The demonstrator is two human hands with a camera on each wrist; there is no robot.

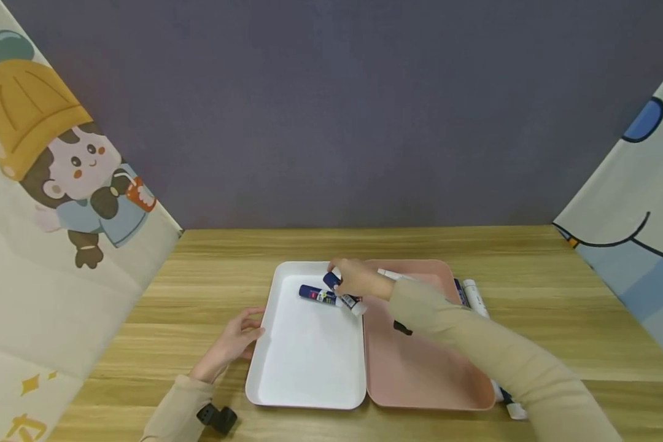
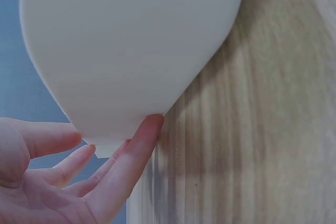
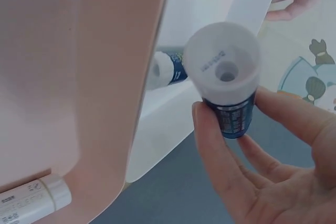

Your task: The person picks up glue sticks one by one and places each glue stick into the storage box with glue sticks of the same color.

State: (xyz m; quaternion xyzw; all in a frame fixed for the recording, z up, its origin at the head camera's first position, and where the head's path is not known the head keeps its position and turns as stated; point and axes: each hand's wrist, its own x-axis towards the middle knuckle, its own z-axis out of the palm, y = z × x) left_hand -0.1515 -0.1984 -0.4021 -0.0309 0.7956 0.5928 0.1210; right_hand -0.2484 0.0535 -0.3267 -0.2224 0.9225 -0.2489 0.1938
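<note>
My right hand [image 1: 359, 279] holds a dark blue and white glue stick [image 3: 231, 116] between thumb and fingers, over the far right part of the white tray [image 1: 309, 362]. Its white end faces the right wrist camera. Beneath it another dark blue glue stick [image 1: 317, 295] lies in that tray. My left hand [image 1: 232, 337] is at the tray's left side, its extended fingertips touching the outer wall, as the left wrist view shows.
A pink tray [image 1: 425, 374] stands right beside the white one. In it are a white glue stick [image 3: 31, 202] and a small black thing [image 1: 403, 328], partly covered by my sleeve. Beyond its right side lie a white tube [image 1: 475, 299] and other sticks [image 1: 514, 406] on the wooden table.
</note>
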